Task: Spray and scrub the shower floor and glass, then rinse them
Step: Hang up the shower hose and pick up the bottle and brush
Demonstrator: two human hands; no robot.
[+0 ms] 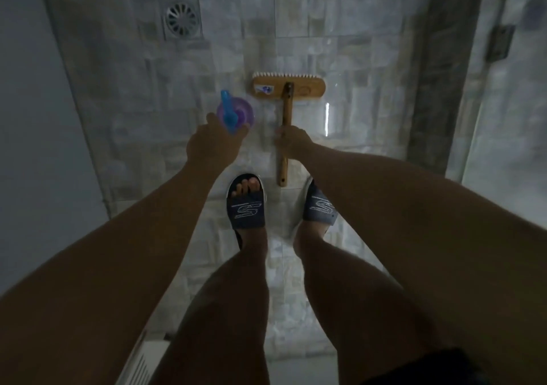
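Note:
I look straight down at the tiled shower floor (pixel 340 44). My left hand (pixel 210 140) grips a purple spray bottle (pixel 236 113) with a blue nozzle that points away from me. My right hand (pixel 293 143) is closed around the wooden handle of a scrub brush (pixel 288 87). The brush head rests on the floor with its white bristles facing away from me. A glass panel (pixel 503 118) stands at the right edge, another glass edge runs down the left.
A square metal floor drain (pixel 181 17) sits at the far left of the floor. My two feet in dark slides (pixel 245 204) stand just behind the brush handle. A dark stone threshold (pixel 438 82) borders the floor on the right. A glass hinge (pixel 500 42) shows at the right.

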